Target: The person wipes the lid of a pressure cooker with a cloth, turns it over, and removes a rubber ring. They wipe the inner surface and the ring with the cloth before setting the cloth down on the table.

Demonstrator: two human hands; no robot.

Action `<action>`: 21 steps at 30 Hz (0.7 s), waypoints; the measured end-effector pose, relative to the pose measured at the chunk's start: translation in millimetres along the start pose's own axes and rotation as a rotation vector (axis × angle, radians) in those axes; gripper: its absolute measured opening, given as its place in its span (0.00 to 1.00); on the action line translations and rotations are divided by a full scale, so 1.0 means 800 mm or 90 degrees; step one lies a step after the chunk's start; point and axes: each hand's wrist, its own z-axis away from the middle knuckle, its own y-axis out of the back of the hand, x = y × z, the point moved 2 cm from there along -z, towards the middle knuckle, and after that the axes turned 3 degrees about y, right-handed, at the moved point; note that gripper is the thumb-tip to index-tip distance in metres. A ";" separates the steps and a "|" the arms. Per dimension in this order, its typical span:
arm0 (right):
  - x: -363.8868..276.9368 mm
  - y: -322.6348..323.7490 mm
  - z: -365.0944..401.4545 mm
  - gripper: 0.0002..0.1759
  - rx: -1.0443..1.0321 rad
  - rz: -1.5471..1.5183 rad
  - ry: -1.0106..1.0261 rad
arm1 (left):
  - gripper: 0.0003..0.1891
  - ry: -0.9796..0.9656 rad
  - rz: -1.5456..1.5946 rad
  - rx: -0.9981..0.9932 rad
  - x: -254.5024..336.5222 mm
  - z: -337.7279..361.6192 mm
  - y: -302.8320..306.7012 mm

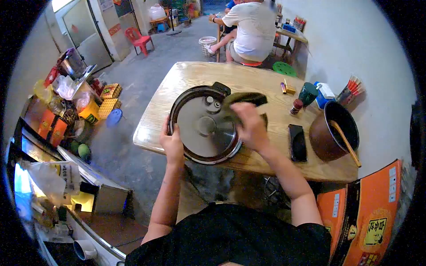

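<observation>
A round pressure cooker lid [191, 135] with a dark rim is held tilted over the near side of the wooden table [159, 102]. Its shiny metal inner face, with a raised disc in the middle and small valve fittings near the top, is toward me. My left hand [172, 142] grips the lid's left edge, thumb on the face. At the lid's right side my right hand [251, 126], smeared by motion, is closed on a dark olive cloth [243, 98]. The cloth's folds cover part of the lid's upper right.
Right of the lid lie a black phone [297, 142] and a brown inner pot [323, 137] with a wooden stick [345, 142]. A small jar [296, 106], tissue box [324, 94] and chopsticks [353, 86] stand behind. A person in white [255, 31] sits ahead; orange cartons [372, 213] flank the table.
</observation>
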 end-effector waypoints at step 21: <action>-0.091 -0.123 0.034 0.12 -0.222 -0.265 -0.309 | 0.20 -0.070 -0.050 0.007 -0.001 0.019 -0.002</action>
